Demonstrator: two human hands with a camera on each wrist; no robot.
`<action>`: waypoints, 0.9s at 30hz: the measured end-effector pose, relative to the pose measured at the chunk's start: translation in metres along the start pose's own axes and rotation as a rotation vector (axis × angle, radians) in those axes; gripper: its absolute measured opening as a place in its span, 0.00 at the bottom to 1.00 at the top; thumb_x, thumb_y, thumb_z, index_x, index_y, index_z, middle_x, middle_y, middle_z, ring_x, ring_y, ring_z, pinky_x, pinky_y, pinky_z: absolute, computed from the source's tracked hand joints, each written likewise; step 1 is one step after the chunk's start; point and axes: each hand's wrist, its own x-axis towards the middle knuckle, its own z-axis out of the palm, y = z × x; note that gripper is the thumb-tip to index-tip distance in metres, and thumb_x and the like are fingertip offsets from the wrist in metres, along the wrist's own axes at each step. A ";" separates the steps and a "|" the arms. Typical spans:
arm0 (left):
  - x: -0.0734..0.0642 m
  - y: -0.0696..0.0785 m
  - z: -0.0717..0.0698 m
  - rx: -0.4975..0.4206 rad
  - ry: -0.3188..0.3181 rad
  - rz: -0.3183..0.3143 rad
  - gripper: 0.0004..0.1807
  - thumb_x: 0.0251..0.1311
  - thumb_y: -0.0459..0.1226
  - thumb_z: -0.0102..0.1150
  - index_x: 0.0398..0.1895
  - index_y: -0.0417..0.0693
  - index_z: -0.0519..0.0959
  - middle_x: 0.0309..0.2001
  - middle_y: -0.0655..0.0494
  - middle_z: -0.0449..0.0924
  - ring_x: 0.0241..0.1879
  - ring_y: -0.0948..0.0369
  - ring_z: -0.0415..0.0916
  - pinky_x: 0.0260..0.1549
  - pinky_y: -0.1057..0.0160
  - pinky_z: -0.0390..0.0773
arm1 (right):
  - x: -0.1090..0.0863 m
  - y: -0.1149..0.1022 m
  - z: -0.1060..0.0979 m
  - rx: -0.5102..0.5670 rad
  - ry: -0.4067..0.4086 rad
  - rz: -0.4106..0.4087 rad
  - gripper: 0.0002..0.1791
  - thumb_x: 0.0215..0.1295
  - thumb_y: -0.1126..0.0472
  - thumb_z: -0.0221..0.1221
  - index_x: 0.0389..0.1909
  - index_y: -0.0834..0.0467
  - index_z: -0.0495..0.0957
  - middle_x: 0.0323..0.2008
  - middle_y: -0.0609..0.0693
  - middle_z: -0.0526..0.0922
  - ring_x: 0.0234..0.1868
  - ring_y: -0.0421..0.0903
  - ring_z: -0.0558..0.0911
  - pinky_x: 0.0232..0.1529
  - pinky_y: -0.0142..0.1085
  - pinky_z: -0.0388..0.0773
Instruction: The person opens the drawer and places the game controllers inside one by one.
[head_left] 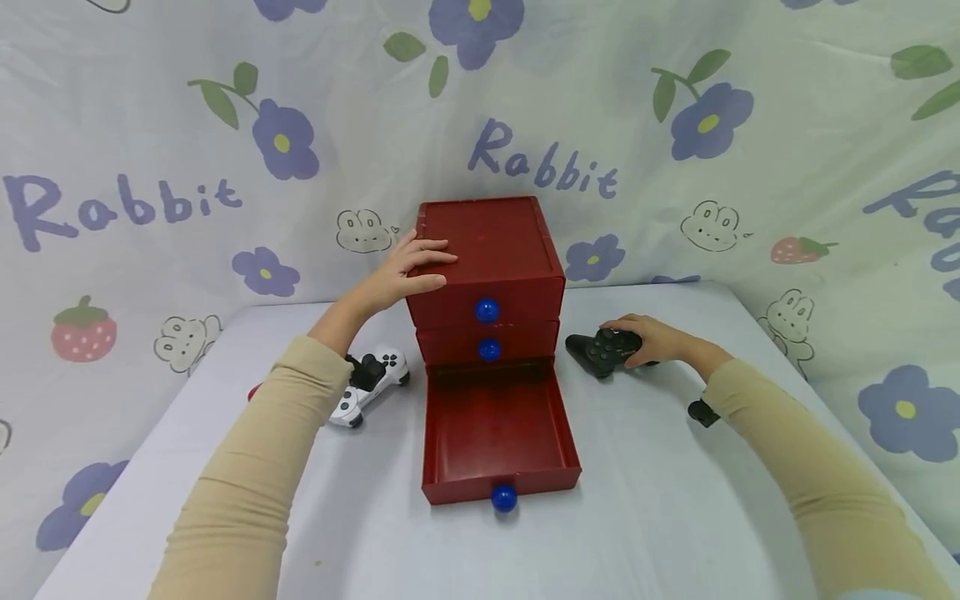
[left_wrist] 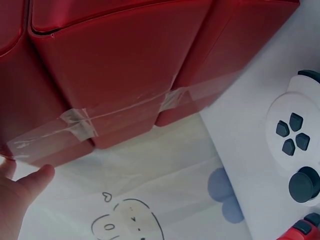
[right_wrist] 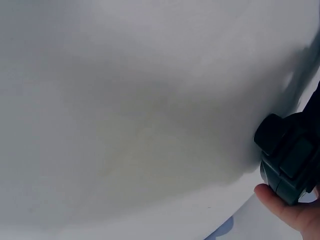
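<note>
A red cabinet of stacked drawers [head_left: 486, 242] with round blue knobs stands at the middle of the table. Its bottom drawer [head_left: 495, 425] is pulled out and holds nothing. My left hand [head_left: 401, 271] rests on the cabinet's top left edge, fingers extended over it; the left wrist view shows clear tape along the red wall [left_wrist: 120, 75]. To the right of the cabinet, my right hand [head_left: 652, 340] grips a black game controller [head_left: 602, 350] by its right end. In the right wrist view the thumb [right_wrist: 280, 207] lies against the controller [right_wrist: 292, 155].
A white game controller [head_left: 375, 383] lies left of the cabinet, partly behind my left sleeve. Beside it a red controller [left_wrist: 302, 230] peeks into the left wrist view. A small black object [head_left: 702, 412] shows by my right forearm. A patterned cloth [head_left: 360, 125] hangs behind the table.
</note>
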 end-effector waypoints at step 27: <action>0.008 -0.033 0.004 0.026 0.026 0.024 0.22 0.50 0.49 0.50 0.50 0.54 0.70 0.59 0.57 0.55 0.62 0.58 0.25 0.55 0.48 0.31 | -0.001 -0.013 -0.010 -0.147 -0.003 0.080 0.40 0.36 0.61 0.66 0.56 0.55 0.61 0.51 0.57 0.67 0.51 0.55 0.65 0.49 0.52 0.59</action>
